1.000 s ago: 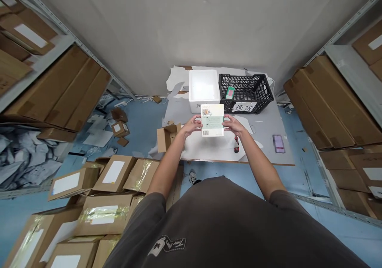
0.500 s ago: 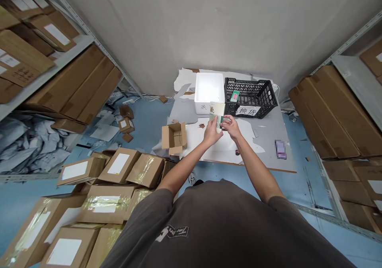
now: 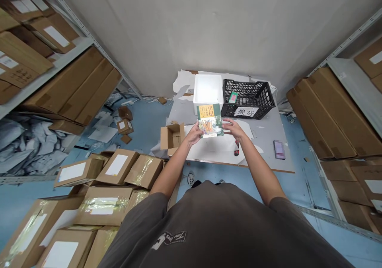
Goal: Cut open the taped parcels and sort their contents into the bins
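A book (image 3: 210, 118) with a green and yellow illustrated cover and large Chinese characters faces me above the table. My left hand (image 3: 195, 134) grips its lower left edge, thumb on the front. At the right edge, my right hand (image 3: 233, 129) holds the book with bent fingers; the fingers behind it are hidden. Behind the book stands a white foam box (image 3: 208, 89). Beside that is a black plastic crate (image 3: 248, 99), holding a small green and pink item (image 3: 233, 97) and bearing a handwritten white label.
An open cardboard box (image 3: 172, 136) sits at the table's left edge. A red and black tool (image 3: 236, 148) lies near the front edge, a blurred purple item (image 3: 279, 150) at the right. Taped cartons (image 3: 103, 205) are stacked at lower left. Loaded shelves flank both sides.
The book, earlier open or fanned between my hands, now appears closed with its cover facing me. My left hand has moved left to its edge; the red and black tool shows more.
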